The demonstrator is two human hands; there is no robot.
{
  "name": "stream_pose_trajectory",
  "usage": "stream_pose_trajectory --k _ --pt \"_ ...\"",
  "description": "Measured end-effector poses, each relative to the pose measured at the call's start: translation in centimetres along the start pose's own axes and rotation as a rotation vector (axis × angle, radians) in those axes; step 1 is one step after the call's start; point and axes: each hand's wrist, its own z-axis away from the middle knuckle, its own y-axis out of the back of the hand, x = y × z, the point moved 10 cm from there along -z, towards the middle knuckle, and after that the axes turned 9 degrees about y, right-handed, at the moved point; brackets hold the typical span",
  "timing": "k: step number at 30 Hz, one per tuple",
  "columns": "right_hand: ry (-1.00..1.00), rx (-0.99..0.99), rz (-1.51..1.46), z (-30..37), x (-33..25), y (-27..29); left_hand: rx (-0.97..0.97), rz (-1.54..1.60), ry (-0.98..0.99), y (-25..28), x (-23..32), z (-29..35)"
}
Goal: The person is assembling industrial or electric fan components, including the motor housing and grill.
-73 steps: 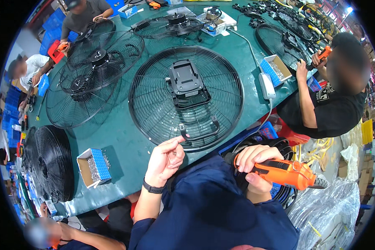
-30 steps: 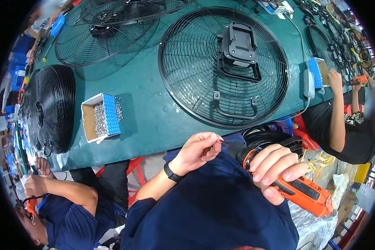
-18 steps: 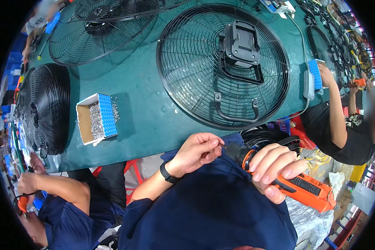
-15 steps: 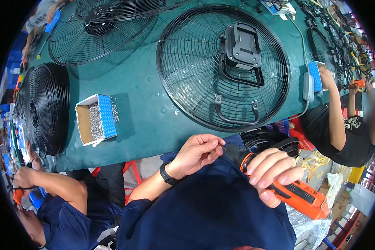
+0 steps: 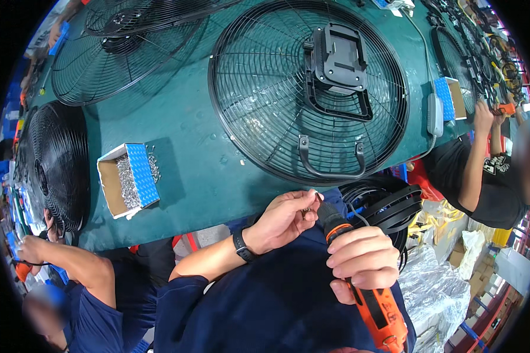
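My right hand is wrapped around an orange and black power screwdriver, its black nose pointing up toward my left hand. My left hand, a dark band on its wrist, pinches what looks like a small metal screw at the tip of the driver's bit. The fingers partly hide it. Just beyond my hands, on the green table, lies a round black wire fan guard. It carries a black mounting bracket and a curved black handle near its close edge.
An open blue-and-white box of screws sits to the left, some screws spilled beside it. More fan guards stand farther left. A grey cable box and another small box are at right. Co-workers flank me; black rings hang below the table edge.
The screwdriver has swung steeper, its rear end moving down and left. My left fingers have shifted slightly and now meet the bit tip. At right, a co-worker's hand has left the small box.
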Motion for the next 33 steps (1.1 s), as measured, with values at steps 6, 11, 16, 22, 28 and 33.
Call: stream_pose_trajectory --k 6,11,16,22,28,33 --pt "-0.054 -0.122 0.070 0.0 1.1 -1.1 0.006 0.009 0.006 0.6 0.0 -0.8" --pt "-0.071 -0.113 0.089 0.0 1.7 -1.4 0.047 -0.025 -0.003 0.8 0.2 -0.9" --pt "-0.077 -0.128 0.086 -0.2 2.2 -1.5 0.002 -0.027 -0.021 0.8 0.2 -1.4" --pt "-0.047 -0.149 0.034 -0.5 2.9 -2.0 0.025 -0.069 -0.013 0.7 0.5 -1.1" --pt "-0.150 -0.234 0.013 -1.5 4.7 -2.4 0.040 0.040 -0.001 2.1 0.3 -0.8" --pt "-0.179 -0.264 0.014 -1.8 5.1 -2.5 0.024 0.043 -0.012 1.5 0.7 -0.5"
